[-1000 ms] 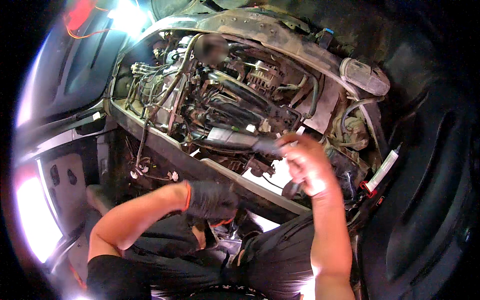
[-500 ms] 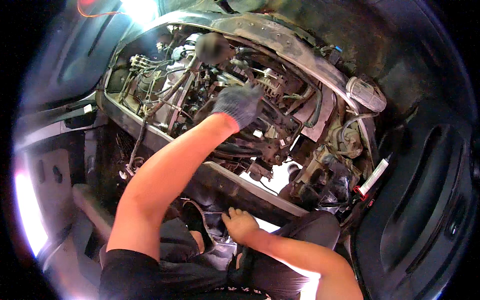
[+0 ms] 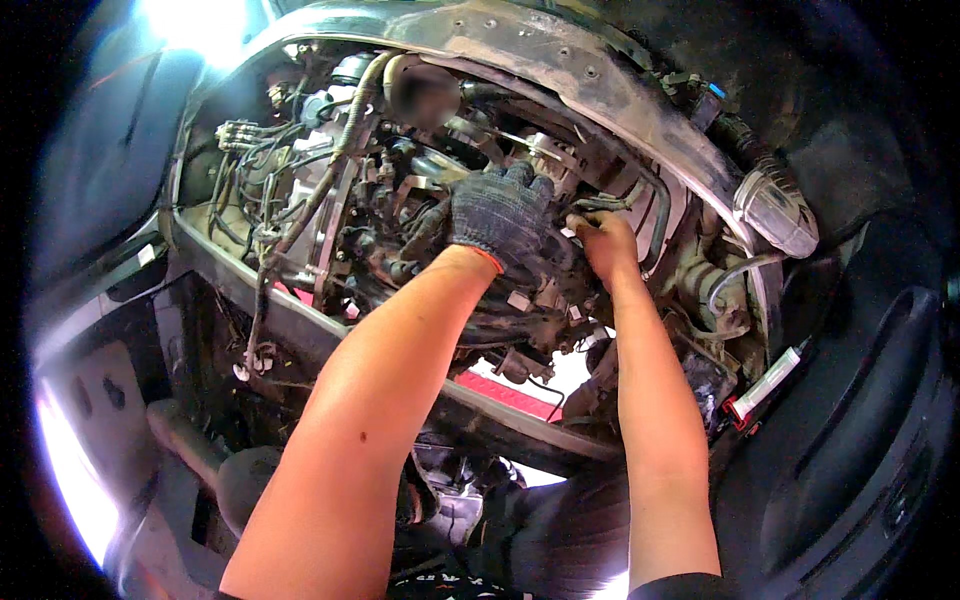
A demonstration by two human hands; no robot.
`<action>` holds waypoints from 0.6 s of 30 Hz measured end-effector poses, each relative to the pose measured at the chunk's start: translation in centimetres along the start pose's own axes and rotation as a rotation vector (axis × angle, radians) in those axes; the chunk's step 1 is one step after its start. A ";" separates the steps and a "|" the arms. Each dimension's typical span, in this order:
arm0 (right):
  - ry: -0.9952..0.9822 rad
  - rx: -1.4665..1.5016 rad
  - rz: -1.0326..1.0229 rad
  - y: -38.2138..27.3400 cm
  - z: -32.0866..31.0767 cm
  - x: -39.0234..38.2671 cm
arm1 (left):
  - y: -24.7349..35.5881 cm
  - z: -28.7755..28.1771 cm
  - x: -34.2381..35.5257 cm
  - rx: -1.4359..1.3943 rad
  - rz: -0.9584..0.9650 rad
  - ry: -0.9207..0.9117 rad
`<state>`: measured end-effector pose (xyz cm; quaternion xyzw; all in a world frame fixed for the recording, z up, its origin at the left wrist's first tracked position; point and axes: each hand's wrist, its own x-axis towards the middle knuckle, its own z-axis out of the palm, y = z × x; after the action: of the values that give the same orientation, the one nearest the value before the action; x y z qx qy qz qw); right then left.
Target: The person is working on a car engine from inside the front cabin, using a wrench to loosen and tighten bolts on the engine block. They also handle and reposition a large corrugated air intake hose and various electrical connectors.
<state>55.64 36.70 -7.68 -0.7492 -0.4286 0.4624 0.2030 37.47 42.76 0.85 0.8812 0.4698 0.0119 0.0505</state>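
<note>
In the middle of the open engine bay, my left hand [image 3: 508, 215] wears a dark knit glove with an orange cuff. Its fingers bend down over the engine parts beside the alternator [image 3: 550, 155], closed on something hidden beneath them. Bare, my right hand [image 3: 608, 245] is just to the right, by the black hoses [image 3: 655, 215]. Thumb and fingers come together there, and whatever they pinch is too small to make out. Below both hands lie dirty dark engine parts [image 3: 530, 300].
Bundled wires and a ribbed conduit [image 3: 345, 140] run along the left side. A metal frame rim [image 3: 500, 30] curves around the far side. At the right are a silver ribbed duct [image 3: 778, 215] and a white tube with a red end [image 3: 765, 385]. A bright lamp [image 3: 195, 20] shines at upper left.
My right hand has risen from near my lap to the engine, beside the left. My left hand has shifted slightly right, and the view has moved a little.
</note>
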 end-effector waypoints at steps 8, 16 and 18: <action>-0.112 0.205 0.091 -0.3 0.4 0.1 | -0.8 0.0 0.6 -0.035 0.030 -0.113; -0.091 0.233 0.107 -0.2 -0.5 0.2 | -0.7 -0.9 0.9 -0.092 0.028 -0.209; -0.077 0.269 0.121 -0.5 -0.1 0.0 | -0.7 -0.7 1.0 -0.087 0.013 -0.229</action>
<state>55.47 36.97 -7.23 -0.7214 -0.3245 0.5553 0.2566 37.45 44.02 1.42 0.8768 0.4545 -0.0681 0.1417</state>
